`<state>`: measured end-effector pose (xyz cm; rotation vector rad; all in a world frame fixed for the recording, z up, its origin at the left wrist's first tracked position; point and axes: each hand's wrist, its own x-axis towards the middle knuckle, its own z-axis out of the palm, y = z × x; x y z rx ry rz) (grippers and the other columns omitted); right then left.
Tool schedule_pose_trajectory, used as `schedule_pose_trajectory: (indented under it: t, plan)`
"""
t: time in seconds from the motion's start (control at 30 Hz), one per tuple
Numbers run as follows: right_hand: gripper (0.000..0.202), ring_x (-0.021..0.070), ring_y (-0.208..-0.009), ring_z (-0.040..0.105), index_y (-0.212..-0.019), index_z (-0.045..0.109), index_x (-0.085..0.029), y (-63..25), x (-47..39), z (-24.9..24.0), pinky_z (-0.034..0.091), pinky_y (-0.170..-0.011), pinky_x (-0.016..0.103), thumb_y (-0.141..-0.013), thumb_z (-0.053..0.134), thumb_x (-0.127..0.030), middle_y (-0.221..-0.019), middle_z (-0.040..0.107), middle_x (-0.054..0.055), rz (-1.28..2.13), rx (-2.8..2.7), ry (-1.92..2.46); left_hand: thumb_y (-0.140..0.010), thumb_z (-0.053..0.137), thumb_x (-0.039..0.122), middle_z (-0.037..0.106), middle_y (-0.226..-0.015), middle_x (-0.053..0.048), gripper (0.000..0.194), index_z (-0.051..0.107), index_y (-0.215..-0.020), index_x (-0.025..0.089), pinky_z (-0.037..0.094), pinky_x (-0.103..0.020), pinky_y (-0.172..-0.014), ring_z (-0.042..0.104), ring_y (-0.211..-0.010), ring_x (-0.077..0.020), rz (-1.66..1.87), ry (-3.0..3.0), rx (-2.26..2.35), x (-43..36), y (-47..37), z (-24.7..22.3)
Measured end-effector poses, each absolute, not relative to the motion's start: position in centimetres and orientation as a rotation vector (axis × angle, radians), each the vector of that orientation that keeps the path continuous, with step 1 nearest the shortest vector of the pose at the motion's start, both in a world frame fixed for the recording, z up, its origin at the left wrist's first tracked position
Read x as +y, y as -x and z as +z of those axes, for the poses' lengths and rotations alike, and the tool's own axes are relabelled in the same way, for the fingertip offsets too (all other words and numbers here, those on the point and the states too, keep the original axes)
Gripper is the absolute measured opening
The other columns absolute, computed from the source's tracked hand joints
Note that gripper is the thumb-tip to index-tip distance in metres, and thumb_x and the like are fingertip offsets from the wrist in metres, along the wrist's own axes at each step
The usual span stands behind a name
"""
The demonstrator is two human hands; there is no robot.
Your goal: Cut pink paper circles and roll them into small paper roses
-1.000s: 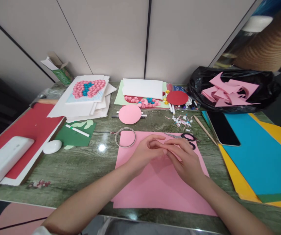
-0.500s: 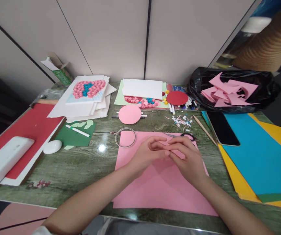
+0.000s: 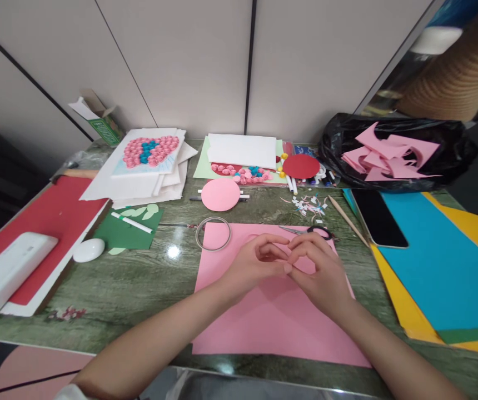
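My left hand [image 3: 258, 258] and my right hand [image 3: 320, 266] meet fingertip to fingertip over a pink paper sheet [image 3: 272, 322]. The fingers of both are curled and closed in a pinch where they touch. Whatever sits between the fingertips, if anything, is too small or hidden to name. Scissors [image 3: 319, 231] with dark handles lie at the sheet's top edge, just beyond my right hand. Across the sheet's upper left corner rests a thin roll of tape [image 3: 197, 236].
Behind are a pink paper oval [image 3: 220, 194], a red oval [image 3: 301, 166] and paper scraps [image 3: 309, 205]. To the right lie a pencil [image 3: 349, 222], a phone [image 3: 379, 218], blue sheets [image 3: 443, 261] and a black bag [image 3: 334, 150]. Leftward is a green sheet [image 3: 118, 236].
The fingers of both hands have shifted slightly at the meeting point, with the left fingers now bent a bit differently. Everything on the table stays where it was.
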<state>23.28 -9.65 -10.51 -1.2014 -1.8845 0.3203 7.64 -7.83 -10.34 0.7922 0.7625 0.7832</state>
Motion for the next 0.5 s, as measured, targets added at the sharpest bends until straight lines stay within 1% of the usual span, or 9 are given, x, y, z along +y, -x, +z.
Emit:
schedule_pose_trajectory:
  t: [0.13,0.23,0.33,0.43,0.5]
  plan:
    - [0.007,0.0192,-0.083,0.056,-0.08,0.059,-0.022,-23.46,-9.71,-10.48,0.044,-0.073,0.036,-0.079,0.061,-0.016,-0.086,0.057,0.004,0.251,-1.956,1.166,-0.063,0.076,0.017,0.061,-0.071,0.002,0.038,0.061,-0.098,0.018,0.041,-0.025,-0.07,0.056,-0.069,-0.01,0.812,-0.733,0.748,-7.64,-7.41,-10.36]
    - [0.012,0.0195,-0.082,0.056,-0.088,0.061,-0.023,-23.58,-9.68,-10.43,0.043,-0.074,0.037,-0.08,0.061,-0.014,-0.085,0.058,0.004,0.15,-1.993,1.125,-0.065,0.074,0.017,0.061,-0.072,0.002,0.038,0.06,-0.101,0.019,0.04,-0.024,-0.067,0.054,-0.067,-0.0094,0.815,-0.748,0.76,-7.49,-7.19,-10.44]
    - [0.014,0.0194,-0.08,0.057,-0.089,0.062,-0.023,-23.61,-9.59,-10.4,0.042,-0.074,0.038,-0.08,0.06,-0.013,-0.083,0.059,0.004,0.068,-2.004,1.104,-0.067,0.073,0.018,0.061,-0.072,0.001,0.037,0.06,-0.102,0.019,0.039,-0.024,-0.065,0.054,-0.067,-0.0098,0.806,-0.766,0.769,-7.41,-7.1,-10.58]
    - [0.015,0.0195,-0.079,0.057,-0.09,0.063,-0.022,-23.6,-9.52,-10.5,0.043,-0.074,0.038,-0.081,0.059,-0.012,-0.084,0.06,0.004,0.075,-2.012,1.099,-0.067,0.073,0.017,0.061,-0.072,0.002,0.037,0.059,-0.101,0.019,0.041,-0.025,-0.067,0.055,-0.067,-0.0099,0.819,-0.781,0.76,-7.32,-7.14,-10.66]
    - [0.019,0.0198,-0.083,0.057,-0.096,0.063,-0.023,-23.59,-9.49,-10.65,0.044,-0.074,0.038,-0.082,0.058,-0.011,-0.087,0.06,0.005,0.14,-2.029,1.103,-0.067,0.073,0.016,0.061,-0.072,0.002,0.036,0.059,-0.101,0.019,0.043,-0.026,-0.071,0.057,-0.069,-0.0102,0.828,-0.794,0.755,-7.26,-7.21,-10.61]
